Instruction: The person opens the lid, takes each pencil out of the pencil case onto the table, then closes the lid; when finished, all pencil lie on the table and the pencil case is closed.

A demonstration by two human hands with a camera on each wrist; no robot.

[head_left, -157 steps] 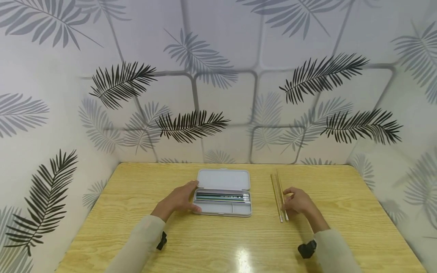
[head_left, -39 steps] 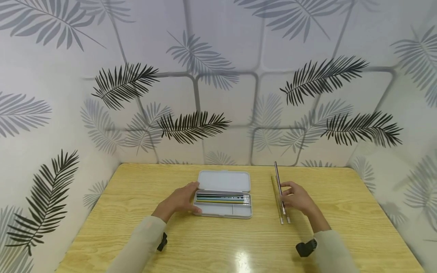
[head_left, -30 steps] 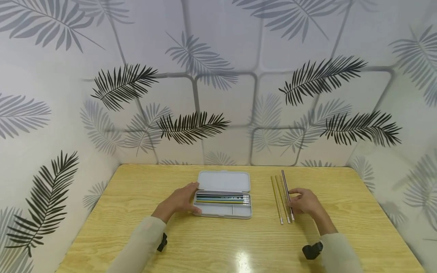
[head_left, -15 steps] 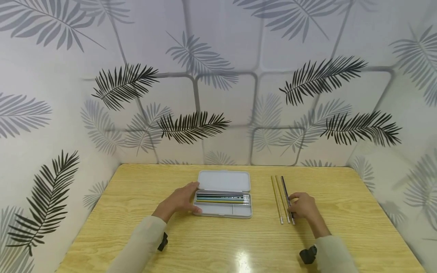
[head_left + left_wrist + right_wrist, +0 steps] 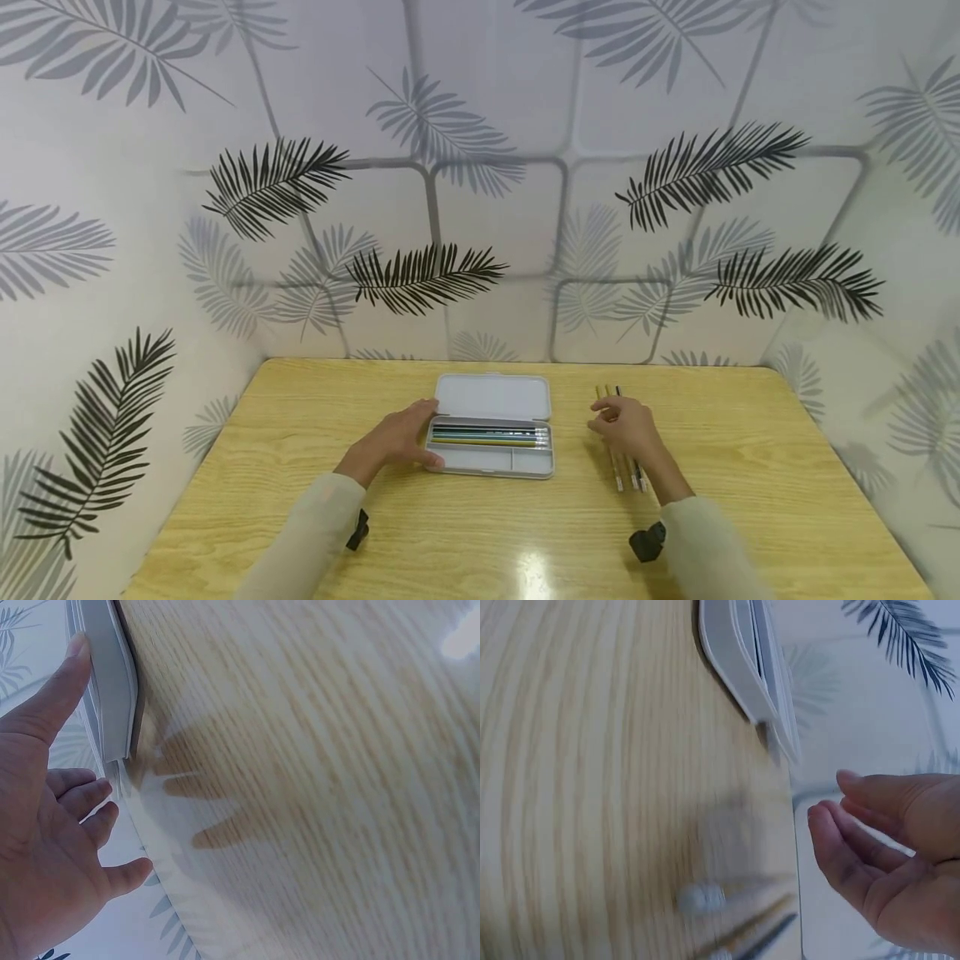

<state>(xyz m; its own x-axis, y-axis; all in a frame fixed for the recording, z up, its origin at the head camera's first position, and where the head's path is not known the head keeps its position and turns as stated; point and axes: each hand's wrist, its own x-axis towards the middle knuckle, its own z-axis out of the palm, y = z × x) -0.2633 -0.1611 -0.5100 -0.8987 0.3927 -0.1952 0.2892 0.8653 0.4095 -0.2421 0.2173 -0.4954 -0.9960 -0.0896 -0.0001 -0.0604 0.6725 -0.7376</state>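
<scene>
An open grey pencil case [image 5: 491,397] lies on the wooden table [image 5: 465,542] with several pencils [image 5: 487,435] in its tray. My left hand [image 5: 397,440] rests against the case's left end, thumb on its edge [image 5: 79,656], fingers relaxed. Three loose pencils [image 5: 628,477] lie side by side on the table right of the case. My right hand [image 5: 626,425] hovers above them, empty, its fingers [image 5: 855,840] loosely extended toward the case [image 5: 742,667].
Leaf-patterned white walls [image 5: 480,208] enclose the table at the back and on both sides. Bare wood lies in front of the case and at the far right of the table.
My right hand laid a dark pencil beside the two yellow ones, let go, and has now lifted and moved left toward the case. The left hand has not moved.
</scene>
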